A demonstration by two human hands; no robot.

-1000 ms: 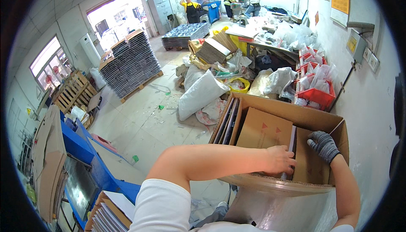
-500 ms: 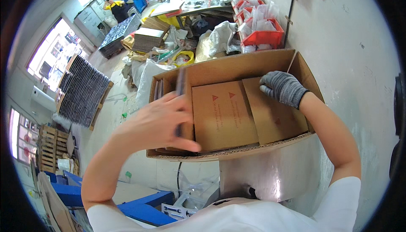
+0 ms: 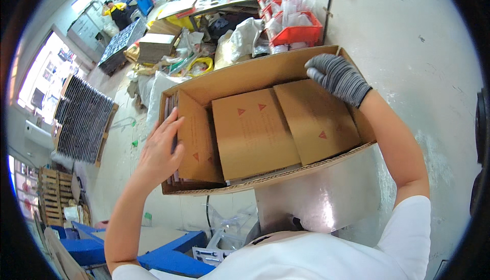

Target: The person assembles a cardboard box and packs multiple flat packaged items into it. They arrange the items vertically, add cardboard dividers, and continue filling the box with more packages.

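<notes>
A long open cardboard box [image 3: 255,73] lies before me. Inside are a middle brown cardboard panel [image 3: 252,137] and a right one [image 3: 319,122], both with small red triangles. A third cardboard panel [image 3: 196,142] leans at the left end, with a dark gap beside it. My left hand [image 3: 162,150] is at the box's left end, its fingers stretched out against that panel's outer edge. Thin upright sheets [image 3: 171,101] show behind them. My right hand [image 3: 339,80], in a grey knitted glove, is curled at the far right inside the box; its fingertips' contact is hidden.
The box rests on a shiny metal surface [image 3: 316,193]. Beyond it are red bins [image 3: 301,35] with plastic bags, and white sacks [image 3: 240,42]. A dark stack on a pallet [image 3: 84,119] stands left. Blue frame parts [image 3: 176,252] lie near me. Another person [image 3: 118,14] stands far off.
My left hand has moved left from above the box to its left end. The left panel now shows its face. My gloved hand stays near the far right corner; the whole view has shifted.
</notes>
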